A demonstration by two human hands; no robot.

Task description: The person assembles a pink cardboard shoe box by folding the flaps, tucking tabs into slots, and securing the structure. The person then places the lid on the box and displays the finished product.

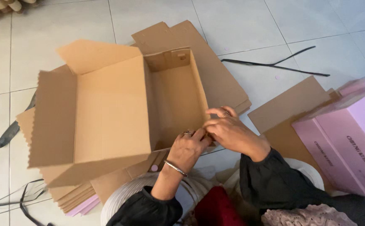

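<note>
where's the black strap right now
In the head view, the black strap lies on the tiled floor at upper right, beyond the flat cardboard sheets.

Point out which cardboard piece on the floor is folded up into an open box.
The brown box under both hands, left hand and right hand at its near corner. The other cardboard sheets lie flat.

Both arms are seen reaching forward in black sleeves. The left hand [187,148] is raised with its fingers curled, a bangle at the wrist. Just beside those fingers, the right hand [232,133] is angled inward, apparently pinching.
</note>
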